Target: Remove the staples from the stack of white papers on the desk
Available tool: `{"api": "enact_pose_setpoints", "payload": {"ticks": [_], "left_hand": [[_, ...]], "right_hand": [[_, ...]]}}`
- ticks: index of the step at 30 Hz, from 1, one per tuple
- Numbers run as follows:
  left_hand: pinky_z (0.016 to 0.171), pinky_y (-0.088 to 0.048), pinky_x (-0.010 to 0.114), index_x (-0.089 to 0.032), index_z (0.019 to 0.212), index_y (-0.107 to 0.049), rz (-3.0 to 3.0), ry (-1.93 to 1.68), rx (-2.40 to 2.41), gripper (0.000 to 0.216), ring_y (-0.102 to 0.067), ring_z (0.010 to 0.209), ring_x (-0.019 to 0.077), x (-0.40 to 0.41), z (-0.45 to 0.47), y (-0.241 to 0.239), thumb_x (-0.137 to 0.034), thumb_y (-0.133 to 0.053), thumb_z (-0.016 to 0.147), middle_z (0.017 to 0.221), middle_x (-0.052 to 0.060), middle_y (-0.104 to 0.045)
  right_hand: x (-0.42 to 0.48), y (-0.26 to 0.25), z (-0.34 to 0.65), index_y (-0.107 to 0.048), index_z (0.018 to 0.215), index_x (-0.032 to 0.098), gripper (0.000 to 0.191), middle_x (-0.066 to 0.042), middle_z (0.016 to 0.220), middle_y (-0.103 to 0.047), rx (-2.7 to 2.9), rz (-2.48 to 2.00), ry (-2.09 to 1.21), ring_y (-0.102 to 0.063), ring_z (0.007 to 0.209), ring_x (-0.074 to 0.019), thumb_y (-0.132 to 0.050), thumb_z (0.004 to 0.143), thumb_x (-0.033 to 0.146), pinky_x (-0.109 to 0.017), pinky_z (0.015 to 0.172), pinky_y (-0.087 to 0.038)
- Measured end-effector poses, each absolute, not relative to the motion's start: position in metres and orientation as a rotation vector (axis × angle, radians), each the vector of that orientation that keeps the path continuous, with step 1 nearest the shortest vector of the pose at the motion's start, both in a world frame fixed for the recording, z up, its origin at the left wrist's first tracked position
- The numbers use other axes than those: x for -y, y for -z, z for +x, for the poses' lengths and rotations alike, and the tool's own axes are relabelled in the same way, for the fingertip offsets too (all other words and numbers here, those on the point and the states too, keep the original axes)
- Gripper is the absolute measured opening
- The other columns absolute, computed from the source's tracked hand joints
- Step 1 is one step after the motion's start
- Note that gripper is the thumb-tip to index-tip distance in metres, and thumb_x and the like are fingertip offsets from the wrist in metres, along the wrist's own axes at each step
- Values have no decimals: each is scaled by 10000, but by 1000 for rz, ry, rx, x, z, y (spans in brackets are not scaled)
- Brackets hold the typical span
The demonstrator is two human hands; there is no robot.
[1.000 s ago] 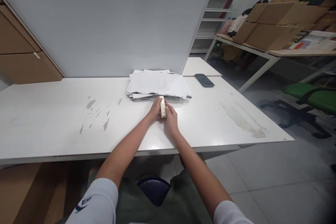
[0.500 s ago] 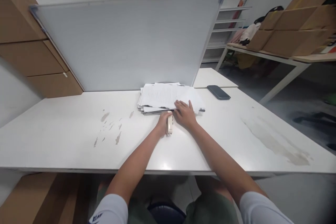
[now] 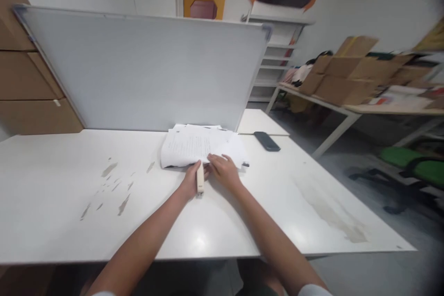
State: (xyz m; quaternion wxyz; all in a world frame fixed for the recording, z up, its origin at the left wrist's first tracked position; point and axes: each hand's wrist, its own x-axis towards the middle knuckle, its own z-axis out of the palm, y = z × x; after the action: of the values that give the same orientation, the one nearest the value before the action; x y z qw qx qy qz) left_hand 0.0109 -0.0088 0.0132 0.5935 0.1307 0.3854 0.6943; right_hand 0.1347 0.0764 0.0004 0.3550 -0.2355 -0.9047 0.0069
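Note:
My left hand point(image 3: 191, 180) is closed around a cream stapler point(image 3: 200, 179), its long body pointing towards me at the near edge of the papers. A stack of papers point(image 3: 190, 143) with writing on the top sheet lies on the white table in front of the whiteboard. My right hand point(image 3: 225, 171) grips the near edge of the papers, fingers on top; its thumb is mostly hidden near the stapler. Where the stapler's far end meets the sheets is hard to see.
A dark phone point(image 3: 267, 141) lies right of the papers on the white table point(image 3: 138, 236). Behind stands a whiteboard point(image 3: 149, 74), with cardboard boxes point(image 3: 31, 76) at its left. Another table with boxes point(image 3: 347, 81) and a green chair point(image 3: 404, 159) are to the right.
The head view has shifted right and up, so everything sits further left and lower. The stapler now shows its top more plainly, and the near edge of the top papers curves down more.

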Motion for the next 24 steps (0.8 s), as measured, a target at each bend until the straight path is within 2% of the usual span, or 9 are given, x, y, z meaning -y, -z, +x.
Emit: {"api": "enact_pose_setpoints", "payload": {"ticks": [7,11,18,24], "left_hand": [[735,-604,291,-119,932,-663,349,-1645,-932,126,-712,746,188,5,-1,-13,-220,-593,904,866,115,-719],[714,-609,287,-121,949,-671,350,-1645,-908,142,-714,743,193,5,1,-14,-211,-564,919,825,105,-716],[709,-612,316,-113,1062,-647,134,-1690,-1006,194,-724,769,222,15,-23,-30,-191,-582,897,842,114,-726],[742,-609,311,-125,1048,-654,113,-1800,-1005,185,-718,796,206,20,-36,-39,-179,-582,886,946,100,-736]], "right_hand": [[-76,-9,130,-528,1370,193,442,-114,1407,-566,2458,-551,-2,-535,1289,-247,-527,929,200,-466,1072,-389],[-77,-7,129,-598,1296,223,374,-90,1337,-628,2483,-476,11,-584,1225,-244,-492,942,168,-452,1034,-422],[-71,-1,124,-652,1213,223,388,-67,1285,-665,2492,-424,22,-590,1223,-241,-467,907,73,-454,1037,-428],[-67,1,122,-660,1200,244,400,-67,1268,-674,2434,-391,3,-618,1182,-240,-463,901,64,-451,1007,-450]]}}
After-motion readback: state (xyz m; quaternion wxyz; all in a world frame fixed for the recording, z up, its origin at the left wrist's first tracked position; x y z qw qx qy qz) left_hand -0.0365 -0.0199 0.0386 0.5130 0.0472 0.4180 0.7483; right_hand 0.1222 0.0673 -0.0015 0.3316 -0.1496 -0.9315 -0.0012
